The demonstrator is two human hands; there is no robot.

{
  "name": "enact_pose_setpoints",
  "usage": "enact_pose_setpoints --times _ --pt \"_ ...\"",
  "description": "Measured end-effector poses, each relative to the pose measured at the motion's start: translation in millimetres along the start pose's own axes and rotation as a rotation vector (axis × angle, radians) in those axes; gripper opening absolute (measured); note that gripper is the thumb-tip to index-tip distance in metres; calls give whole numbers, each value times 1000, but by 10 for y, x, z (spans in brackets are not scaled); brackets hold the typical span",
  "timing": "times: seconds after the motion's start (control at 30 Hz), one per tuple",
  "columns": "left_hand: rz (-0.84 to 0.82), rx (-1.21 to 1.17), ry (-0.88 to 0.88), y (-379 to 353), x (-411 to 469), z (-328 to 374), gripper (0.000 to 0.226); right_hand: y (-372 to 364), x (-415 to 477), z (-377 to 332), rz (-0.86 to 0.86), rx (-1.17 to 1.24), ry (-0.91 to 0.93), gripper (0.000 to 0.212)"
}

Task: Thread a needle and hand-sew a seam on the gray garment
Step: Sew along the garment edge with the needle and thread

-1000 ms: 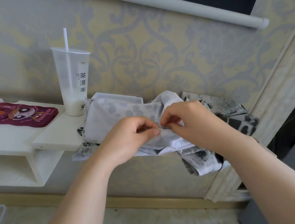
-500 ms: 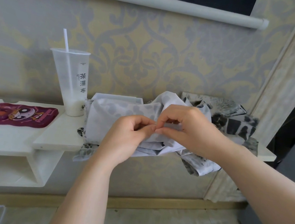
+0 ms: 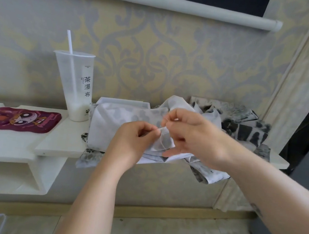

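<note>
The gray garment (image 3: 114,120) is thin and crumpled, with darker blotches. It lies on the white shelf (image 3: 60,140). The left hand (image 3: 131,143) and right hand (image 3: 195,137) both pinch one small fold.

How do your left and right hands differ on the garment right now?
The left hand sits lower, the right hand higher. The left hand's fingers all curl in; the right hand stretches one finger out below the gray garment. Both pinch the same fold at their fingertips.

Two hands (image 3: 133,145) (image 3: 195,138), one cup (image 3: 76,88), perhaps two garments (image 3: 114,123) (image 3: 244,131)
</note>
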State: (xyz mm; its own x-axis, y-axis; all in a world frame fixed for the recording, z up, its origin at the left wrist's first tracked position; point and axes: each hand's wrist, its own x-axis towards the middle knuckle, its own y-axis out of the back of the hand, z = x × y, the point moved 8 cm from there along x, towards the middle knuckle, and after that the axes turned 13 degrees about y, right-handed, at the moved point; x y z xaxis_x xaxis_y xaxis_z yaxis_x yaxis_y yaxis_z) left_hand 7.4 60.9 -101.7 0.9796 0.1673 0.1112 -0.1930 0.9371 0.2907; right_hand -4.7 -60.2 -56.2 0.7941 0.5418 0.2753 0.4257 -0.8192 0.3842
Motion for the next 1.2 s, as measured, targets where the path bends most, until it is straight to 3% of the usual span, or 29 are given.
enact_pose_setpoints --times 0.07,0.13,0.37,0.5,0.6,0.67,0.73,0.8,0.87,0.93,1.07,1.2 --pt "-3 -24 2 17 -1 -12 11 119 30 98 55 -358 32 12" --pt "15 -17 5 35 3 -17 9 171 38 139 80 -532 61 9" --pt "23 -5 21 33 0 -23 8 221 60 212 86 -624 94 14" --pt "19 -14 22 37 16 -28 9 274 24 37 119 -384 146 15" --pt "16 -32 27 26 37 -57 10 300 -1 -117 190 -52 260 17" --pt "14 -44 36 20 49 -79 10 265 25 -137 180 291 283 17" --pt "17 -36 34 19 50 -85 11 192 48 -143 71 668 220 24" --pt "23 -44 31 33 45 -80 12 25 -9 -123 -203 795 43 30" --pt "23 -44 22 41 23 -58 12 -104 -157 12 -488 618 -132 26" --pt "29 -22 17 46 5 -40 12 -64 -236 219 -553 266 -241 17" --pt "46 2 23 72 -20 -11 11 161 -141 379 -294 -280 -247 21" --pt "27 -14 29 65 -32 21 8 182 14 207 14 -407 -25 22"
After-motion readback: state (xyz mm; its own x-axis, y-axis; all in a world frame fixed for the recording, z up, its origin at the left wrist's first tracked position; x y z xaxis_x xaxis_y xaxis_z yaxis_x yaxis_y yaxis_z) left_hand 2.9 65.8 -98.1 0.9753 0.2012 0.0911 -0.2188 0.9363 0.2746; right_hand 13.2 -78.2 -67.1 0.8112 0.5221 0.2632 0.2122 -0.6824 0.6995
